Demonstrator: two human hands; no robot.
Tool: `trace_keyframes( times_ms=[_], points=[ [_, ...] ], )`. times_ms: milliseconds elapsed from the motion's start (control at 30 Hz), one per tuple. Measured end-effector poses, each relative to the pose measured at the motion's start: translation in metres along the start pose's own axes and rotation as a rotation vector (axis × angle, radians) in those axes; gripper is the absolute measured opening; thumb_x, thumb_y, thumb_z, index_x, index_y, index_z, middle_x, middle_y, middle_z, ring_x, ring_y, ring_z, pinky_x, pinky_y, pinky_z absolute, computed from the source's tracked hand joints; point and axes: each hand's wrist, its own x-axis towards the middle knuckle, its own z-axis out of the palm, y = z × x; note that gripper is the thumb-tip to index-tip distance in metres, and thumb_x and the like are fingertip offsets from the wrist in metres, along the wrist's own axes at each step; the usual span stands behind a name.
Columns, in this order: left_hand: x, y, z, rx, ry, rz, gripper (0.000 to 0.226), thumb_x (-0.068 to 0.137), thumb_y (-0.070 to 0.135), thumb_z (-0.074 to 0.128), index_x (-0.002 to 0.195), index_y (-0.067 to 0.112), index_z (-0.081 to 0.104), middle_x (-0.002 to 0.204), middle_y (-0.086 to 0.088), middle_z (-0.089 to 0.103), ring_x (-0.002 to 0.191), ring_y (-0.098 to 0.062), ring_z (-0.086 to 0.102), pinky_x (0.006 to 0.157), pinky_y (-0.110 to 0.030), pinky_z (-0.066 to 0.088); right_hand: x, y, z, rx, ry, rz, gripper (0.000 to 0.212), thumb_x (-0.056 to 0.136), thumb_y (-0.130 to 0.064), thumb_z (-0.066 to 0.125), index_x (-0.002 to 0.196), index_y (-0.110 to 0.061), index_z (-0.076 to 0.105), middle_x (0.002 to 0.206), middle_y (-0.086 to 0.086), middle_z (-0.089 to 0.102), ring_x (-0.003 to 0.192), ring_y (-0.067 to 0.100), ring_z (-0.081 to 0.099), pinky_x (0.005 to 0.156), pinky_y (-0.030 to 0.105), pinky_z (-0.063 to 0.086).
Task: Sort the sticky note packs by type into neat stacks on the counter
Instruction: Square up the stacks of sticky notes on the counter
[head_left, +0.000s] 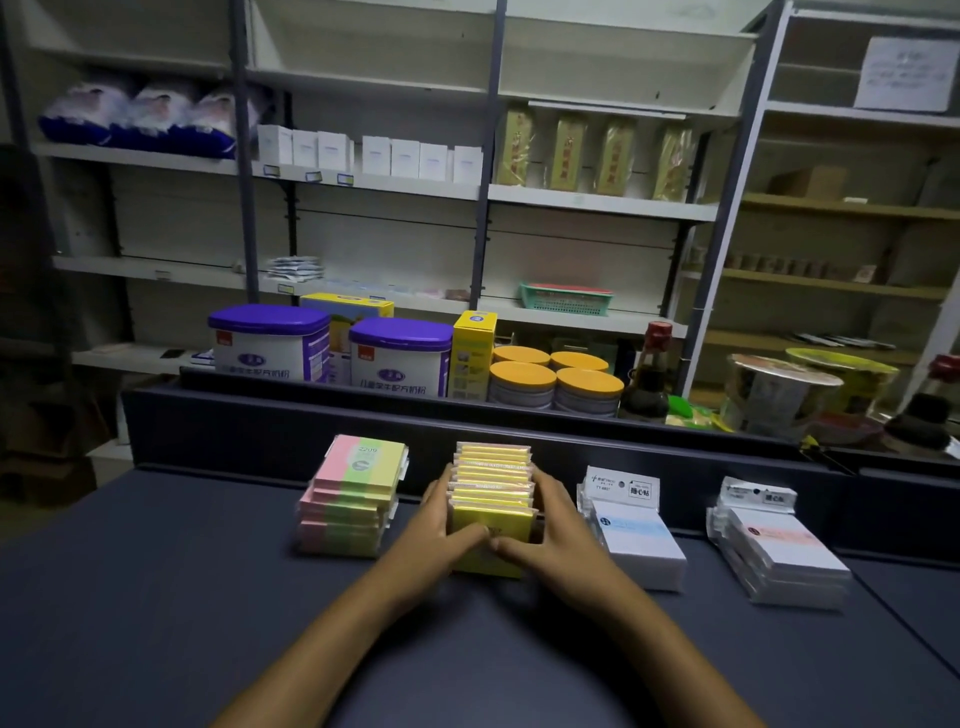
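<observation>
Counter (156, 597): dark blue-grey surface filling the lower half of the frame, with a raised back ledge behind the stacks.
Yellow stack (492, 488): centre of the frame, on the counter; wrapped yellow packs piled with their edges fanned back toward the ledge.
Left hand (441, 525): wraps the stack's left side, fingers hidden behind the packs, thumb lying across the near face of the front pack.
Right hand (558, 525): wraps the stack's right side, fingers along the edge, thumb on the near face, its tip almost meeting the left thumb.
Grip: both hands clasp the yellow stack between them.
Pink-green stack (353, 499): just left of the yellow one, packs striped pink, green and yellow; untouched.
Blue-white stack (636, 530): right of the right hand, white packs with a blue band and hang tabs.
Pink-white stack (779, 545): far right, apart from the others, white packs with a pink band.
Tins (332, 348): two purple-lidded cans beyond the ledge, upper centre.
Shelves (467, 192): grey racks across the top of the frame, holding boxes and bags.
</observation>
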Motion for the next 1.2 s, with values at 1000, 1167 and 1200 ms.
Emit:
trace_keyframes(
  times_ms=[1000,1167,1200],
  points=[
    [0.002,-0.001,0.0,0.252,-0.041,-0.008,0.068,0.097,0.015,0.055,0.155,0.014,0.02,0.148,0.001,0.028,0.136,-0.01,0.036,0.109,-0.018,0.029,0.0,0.007,0.004,-0.162,-0.035,-0.123,0.061,0.092,-0.02,0.069,0.139,-0.041,0.035,0.132,-0.003,0.046,0.127,0.005,0.043,0.107,0.012,0.03],
    [0.003,-0.004,0.001,0.272,-0.077,-0.043,0.075,0.097,0.01,0.053,0.156,0.008,0.008,0.156,-0.007,0.014,0.145,-0.016,0.025,0.12,-0.032,0.023,0.002,0.009,0.006,-0.169,-0.013,-0.104,0.063,0.088,-0.014,0.071,0.14,-0.031,0.041,0.132,-0.001,0.049,0.129,0.012,0.043,0.108,0.015,0.032],
    [0.002,-0.004,0.001,0.275,-0.087,-0.047,0.076,0.097,0.011,0.054,0.157,0.009,0.008,0.157,-0.007,0.013,0.145,-0.016,0.025,0.121,-0.033,0.023,0.002,0.01,0.006,-0.169,-0.012,-0.106,0.063,0.087,-0.014,0.071,0.138,-0.036,0.04,0.132,-0.002,0.05,0.129,0.011,0.043,0.108,0.015,0.032]
  ],
)
